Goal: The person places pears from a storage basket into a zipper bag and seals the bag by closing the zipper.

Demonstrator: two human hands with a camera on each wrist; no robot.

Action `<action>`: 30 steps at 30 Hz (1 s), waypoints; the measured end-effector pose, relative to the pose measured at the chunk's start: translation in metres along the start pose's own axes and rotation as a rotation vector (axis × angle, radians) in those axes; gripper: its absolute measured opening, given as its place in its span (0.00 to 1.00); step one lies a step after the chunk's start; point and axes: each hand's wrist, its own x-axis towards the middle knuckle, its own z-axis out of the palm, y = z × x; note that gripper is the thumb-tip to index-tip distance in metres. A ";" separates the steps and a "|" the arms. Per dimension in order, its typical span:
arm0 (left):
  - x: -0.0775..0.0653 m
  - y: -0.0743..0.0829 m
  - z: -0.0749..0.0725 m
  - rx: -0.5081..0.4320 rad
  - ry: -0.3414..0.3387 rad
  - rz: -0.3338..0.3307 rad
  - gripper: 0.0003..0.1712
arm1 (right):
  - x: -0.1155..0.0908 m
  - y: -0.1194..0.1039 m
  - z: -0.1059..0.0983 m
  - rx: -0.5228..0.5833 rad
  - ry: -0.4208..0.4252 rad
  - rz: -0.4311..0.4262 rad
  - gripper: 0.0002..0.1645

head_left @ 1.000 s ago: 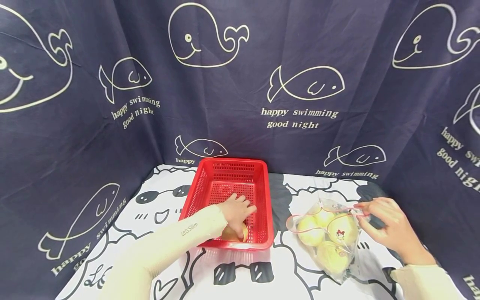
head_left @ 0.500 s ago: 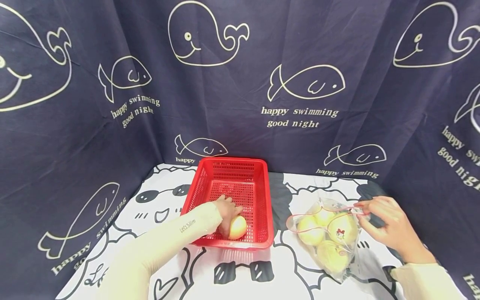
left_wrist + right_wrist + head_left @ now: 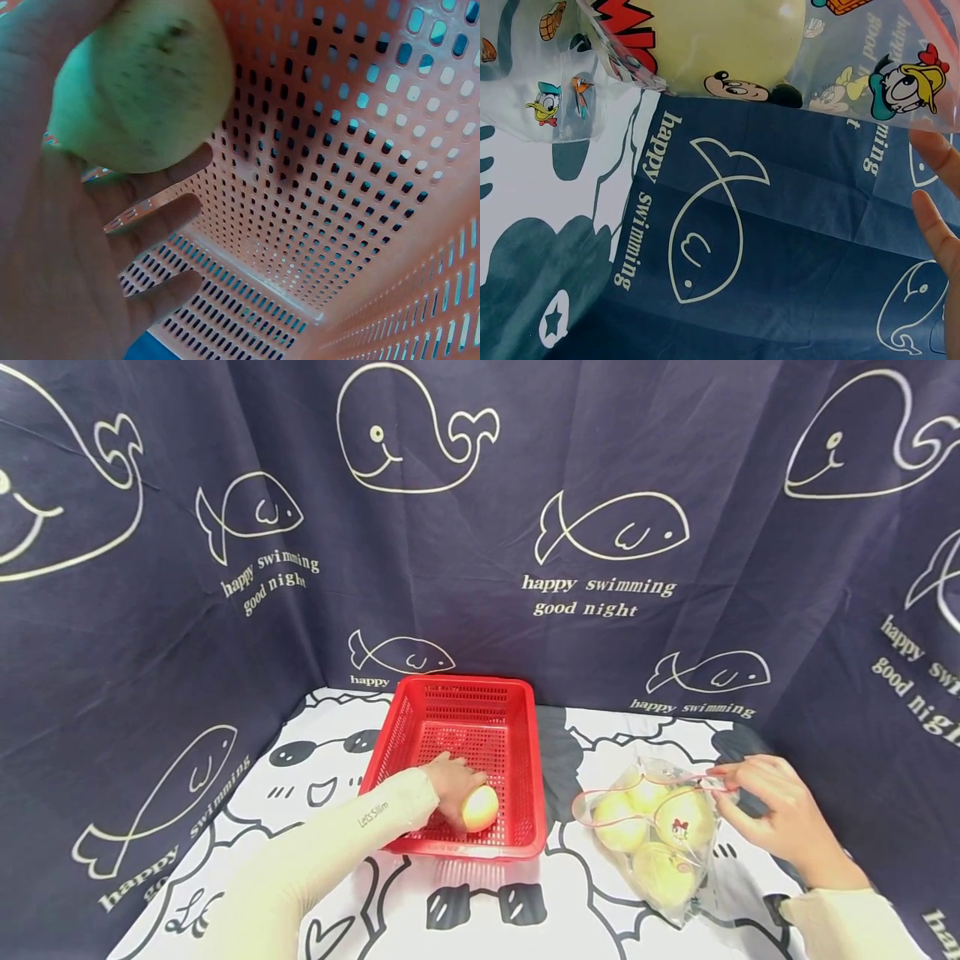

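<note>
My left hand (image 3: 450, 785) is inside the red basket (image 3: 533, 760) near its front end, holding a yellow, pear-like fruit (image 3: 481, 810). In the left wrist view the fruit (image 3: 150, 90) has brown specks and a dark spot, and it sits between the thumb and the forefinger. The other fingers (image 3: 161, 221) are spread below it. My right hand (image 3: 780, 814) pinches the red-edged mouth of a clear plastic bag (image 3: 693, 906) with cartoon prints. Several yellow fruits (image 3: 663, 872) lie in the bag. In the right wrist view, fingertips (image 3: 930, 217) show beside the bag's edge.
The table wears a white cloth (image 3: 570, 914) with black cartoon drawings. A dark blue curtain (image 3: 465, 585) with whales and fish closes off the back and both sides. The basket stands against the back curtain, left of the bag.
My left hand has shifted left around the fruit, which now shows more plainly to its right, slightly farther back. The right hand and bag have stayed put.
</note>
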 end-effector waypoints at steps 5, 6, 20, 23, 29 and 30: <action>0.005 0.000 0.003 0.034 0.048 0.016 0.44 | -0.002 0.000 0.000 -0.001 0.004 0.003 0.28; 0.006 0.001 0.004 0.049 0.059 0.019 0.44 | -0.002 0.000 0.000 -0.002 0.004 0.004 0.28; 0.007 -0.002 -0.004 0.150 0.167 0.002 0.46 | -0.001 -0.001 0.000 0.002 0.013 0.000 0.28; 0.005 -0.004 -0.010 0.123 0.196 -0.014 0.46 | 0.000 -0.001 0.000 0.005 0.020 -0.001 0.29; 0.003 -0.008 -0.021 0.072 0.279 -0.050 0.48 | -0.003 0.001 0.001 0.003 0.017 0.006 0.29; 0.002 -0.008 -0.024 0.060 0.299 -0.055 0.48 | -0.004 0.001 0.001 0.002 0.017 0.007 0.29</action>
